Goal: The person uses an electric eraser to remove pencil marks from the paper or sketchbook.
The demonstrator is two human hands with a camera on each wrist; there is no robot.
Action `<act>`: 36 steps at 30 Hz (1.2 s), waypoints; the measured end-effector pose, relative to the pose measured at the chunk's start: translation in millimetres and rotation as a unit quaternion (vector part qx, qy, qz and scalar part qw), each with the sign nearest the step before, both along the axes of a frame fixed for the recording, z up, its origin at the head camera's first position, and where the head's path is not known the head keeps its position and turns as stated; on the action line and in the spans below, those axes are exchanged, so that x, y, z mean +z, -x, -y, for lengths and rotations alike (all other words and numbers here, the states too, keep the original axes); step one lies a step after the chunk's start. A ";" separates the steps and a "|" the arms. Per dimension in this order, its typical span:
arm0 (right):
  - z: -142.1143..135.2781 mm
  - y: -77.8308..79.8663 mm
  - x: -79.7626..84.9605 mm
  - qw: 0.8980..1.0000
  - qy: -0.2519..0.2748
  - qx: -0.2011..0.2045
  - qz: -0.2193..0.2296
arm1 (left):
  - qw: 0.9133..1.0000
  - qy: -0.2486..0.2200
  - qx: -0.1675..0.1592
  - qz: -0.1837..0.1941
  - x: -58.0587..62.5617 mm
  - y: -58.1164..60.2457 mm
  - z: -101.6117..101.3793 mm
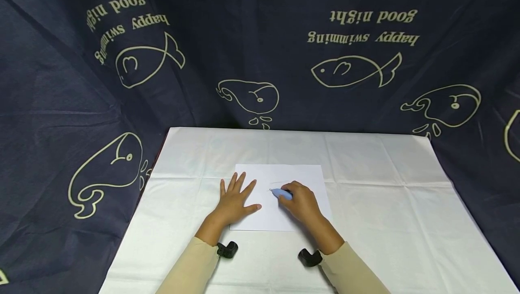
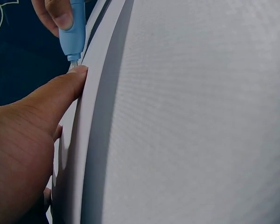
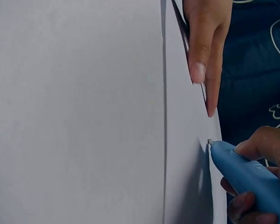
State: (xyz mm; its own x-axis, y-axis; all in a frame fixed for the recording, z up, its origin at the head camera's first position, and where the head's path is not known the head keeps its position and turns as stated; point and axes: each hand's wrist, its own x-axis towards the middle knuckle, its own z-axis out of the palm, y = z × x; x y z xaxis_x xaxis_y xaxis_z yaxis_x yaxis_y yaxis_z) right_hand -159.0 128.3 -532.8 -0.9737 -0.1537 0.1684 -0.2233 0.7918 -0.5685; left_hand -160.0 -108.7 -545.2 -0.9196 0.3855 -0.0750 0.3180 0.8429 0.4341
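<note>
A white sheet of paper [image 1: 280, 172] lies on the cloth-covered table. Flat on its left part rests my left hand [image 1: 233, 204], fingers spread, thumb pointing toward the middle. My right hand [image 1: 302, 201] grips a light blue pen-shaped tool [image 1: 282, 193] with a narrow tip, its thumb on a raised part of the body in the right wrist view. That tool [image 3: 247, 175] slants down with its tip at the paper near the middle. Beside the tip are faint marks, too small to make out. The left wrist view also has the tool [image 2: 73, 39], beyond the left thumb.
White creased cloth [image 1: 365, 158] covers the table. Behind and to the left hangs a dark blue curtain [image 1: 243, 23] printed with fish, whales and lettering. Black wrist devices [image 1: 227, 249] are worn on both forearms over beige sleeves [image 1: 188, 267].
</note>
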 end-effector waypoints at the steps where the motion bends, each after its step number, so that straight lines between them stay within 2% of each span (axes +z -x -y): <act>1: 0.9 -0.2 0.1 1.000 0.001 0.005 0.004 | 1.000 0.002 0.000 0.001 0.1 0.0 0.1; 5: 3.7 -0.8 1.0 1.000 0.003 0.016 0.011 | 1.000 0.002 0.000 0.002 -0.1 -0.3 0.3; 10: 3.2 0.1 1.5 1.000 -0.005 0.005 0.005 | 1.000 0.000 -0.001 0.003 -0.2 -0.5 0.5; 17: 4.9 -0.7 0.2 1.000 0.000 0.015 0.008 | 1.000 0.001 0.000 -0.001 0.2 -0.8 0.3; 36: 2.7 -0.5 0.9 1.000 0.001 0.006 0.009 | 1.000 0.001 0.000 0.005 0.5 -0.8 0.7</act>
